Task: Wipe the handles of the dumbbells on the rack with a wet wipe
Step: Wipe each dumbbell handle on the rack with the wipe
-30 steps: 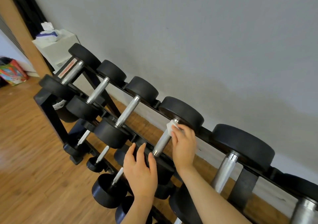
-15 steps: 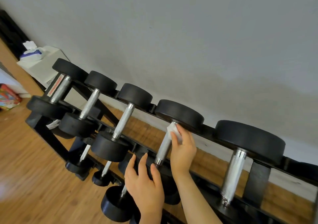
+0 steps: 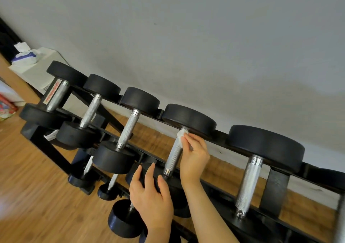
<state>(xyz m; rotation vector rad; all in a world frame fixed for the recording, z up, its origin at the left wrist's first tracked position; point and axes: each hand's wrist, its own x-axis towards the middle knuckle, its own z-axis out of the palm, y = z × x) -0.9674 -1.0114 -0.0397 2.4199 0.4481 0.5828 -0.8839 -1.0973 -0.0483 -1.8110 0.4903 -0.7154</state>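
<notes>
Two bare forearms enter from about six o'clock, each ending in a bare hand: the left hand (image 3: 151, 203) toward seven o'clock and the right hand (image 3: 194, 155) just past it toward five. No sleeve, glove, watch or ring shows on either, as far as the slightly soft picture allows. The fingernails look short and unpainted.

Probably a home gym: a tiered rack (image 3: 56, 155) of dumbbells (image 3: 128, 129) on wood flooring (image 3: 28, 196).
</notes>
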